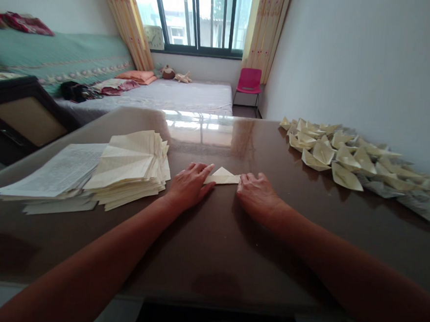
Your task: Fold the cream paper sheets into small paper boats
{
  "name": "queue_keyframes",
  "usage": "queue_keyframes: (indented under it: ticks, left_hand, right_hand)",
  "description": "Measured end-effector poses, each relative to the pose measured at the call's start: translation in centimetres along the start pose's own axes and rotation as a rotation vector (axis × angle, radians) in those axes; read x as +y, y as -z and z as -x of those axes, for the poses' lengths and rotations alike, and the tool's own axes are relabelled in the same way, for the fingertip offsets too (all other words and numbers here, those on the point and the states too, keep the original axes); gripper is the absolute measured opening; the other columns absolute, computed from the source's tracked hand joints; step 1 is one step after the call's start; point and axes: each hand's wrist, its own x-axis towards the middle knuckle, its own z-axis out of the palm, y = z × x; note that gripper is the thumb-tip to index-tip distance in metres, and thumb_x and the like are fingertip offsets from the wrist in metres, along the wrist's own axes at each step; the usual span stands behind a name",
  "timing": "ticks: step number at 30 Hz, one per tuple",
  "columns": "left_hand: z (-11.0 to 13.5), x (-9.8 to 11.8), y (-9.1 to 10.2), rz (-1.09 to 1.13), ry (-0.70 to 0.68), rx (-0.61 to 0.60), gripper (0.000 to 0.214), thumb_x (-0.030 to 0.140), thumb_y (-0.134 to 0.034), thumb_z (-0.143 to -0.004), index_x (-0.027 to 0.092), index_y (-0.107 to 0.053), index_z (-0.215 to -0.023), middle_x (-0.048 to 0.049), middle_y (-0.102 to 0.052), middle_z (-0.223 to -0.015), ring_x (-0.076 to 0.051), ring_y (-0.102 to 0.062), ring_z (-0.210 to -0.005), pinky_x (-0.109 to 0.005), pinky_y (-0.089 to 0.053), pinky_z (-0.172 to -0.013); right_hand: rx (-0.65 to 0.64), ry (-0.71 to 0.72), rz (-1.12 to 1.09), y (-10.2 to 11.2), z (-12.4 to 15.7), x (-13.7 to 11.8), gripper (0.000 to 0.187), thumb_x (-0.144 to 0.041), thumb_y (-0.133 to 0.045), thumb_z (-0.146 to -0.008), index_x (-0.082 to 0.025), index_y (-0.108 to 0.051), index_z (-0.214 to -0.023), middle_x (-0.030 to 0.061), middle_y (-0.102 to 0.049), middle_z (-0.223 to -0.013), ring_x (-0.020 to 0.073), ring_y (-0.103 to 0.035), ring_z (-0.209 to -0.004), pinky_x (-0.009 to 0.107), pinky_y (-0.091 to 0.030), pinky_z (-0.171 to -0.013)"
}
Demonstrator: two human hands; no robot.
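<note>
A small folded cream paper piece (223, 176) lies on the glossy brown table (209, 239) between my hands. My left hand (189, 183) rests on its left end with fingers stretched flat along the fold. On the paper's right end my right hand (256, 192) presses down with fingers curled. Both forearms reach in from the near edge.
A stack of pre-creased cream sheets (131, 167) and flat printed pages (57, 172) lies at the left. Several finished folded paper boats (342, 157) are piled at the right by the wall. Beyond the table are a bed (175, 94), a pink chair (249, 82) and a window.
</note>
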Motion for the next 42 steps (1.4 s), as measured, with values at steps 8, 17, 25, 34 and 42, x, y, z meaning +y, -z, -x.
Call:
queue_keyframes:
  ticks: [8,17,25,34,42]
  left_hand:
    - [-0.6,-1.4,-0.8,0.195,-0.041,-0.04,0.046,0.039,-0.054,-0.087,0.021,-0.051,-0.129,-0.0047,-0.064,-0.114,-0.024,-0.054,-0.108,-0.036,-0.045,-0.093]
    - [-0.8,-1.1,-1.2,0.294,-0.022,-0.018,0.033,0.031,-0.042,-0.093,0.02,-0.059,-0.118,-0.0047,-0.067,-0.107,-0.023,-0.058,-0.103,-0.037,-0.045,-0.092]
    - [-0.9,-0.3,-1.1,0.236,0.01,0.033,0.034,0.025,-0.046,-0.09,0.024,-0.06,-0.121,-0.0062,-0.06,-0.107,-0.022,-0.055,-0.098,-0.035,-0.048,-0.086]
    - [-0.8,-0.4,-1.2,0.299,-0.21,0.001,0.031,0.019,-0.042,-0.091,0.025,-0.067,-0.108,-0.0042,-0.062,-0.112,-0.02,-0.052,-0.105,-0.034,-0.046,-0.092]
    - [-0.4,-0.1,0.1,0.262,-0.264,-0.05,0.032,0.035,-0.041,-0.095,0.023,-0.07,-0.093,-0.0047,-0.063,-0.093,-0.018,-0.055,-0.09,-0.029,-0.045,-0.084]
  right_hand:
    - [0.023,0.009,-0.001,-0.5,-0.2,-0.1,0.029,-0.007,-0.043,-0.086,-0.007,-0.07,-0.094,0.0199,-0.063,-0.094,0.0255,-0.056,-0.084,0.035,-0.035,-0.065]
    - [0.024,0.019,-0.053,0.1,-0.3,0.7,0.026,-0.011,-0.045,-0.087,-0.01,-0.071,-0.093,0.0181,-0.065,-0.095,0.0269,-0.059,-0.088,0.037,-0.039,-0.069]
    - [0.018,0.004,-0.108,-0.1,-1.5,2.7,0.027,-0.027,-0.045,-0.091,-0.017,-0.069,-0.087,0.0121,-0.068,-0.092,0.0242,-0.064,-0.082,0.032,-0.041,-0.064]
    - [0.1,-0.111,-0.258,-2.0,-2.1,3.8,0.029,-0.043,-0.041,-0.093,-0.022,-0.062,-0.096,0.0053,-0.066,-0.098,0.0182,-0.063,-0.079,0.026,-0.036,-0.059]
    - [0.143,-0.101,-0.485,-3.1,-2.7,4.5,0.024,-0.043,-0.049,-0.089,-0.025,-0.064,-0.095,0.0011,-0.064,-0.094,0.0139,-0.059,-0.077,0.023,-0.034,-0.06]
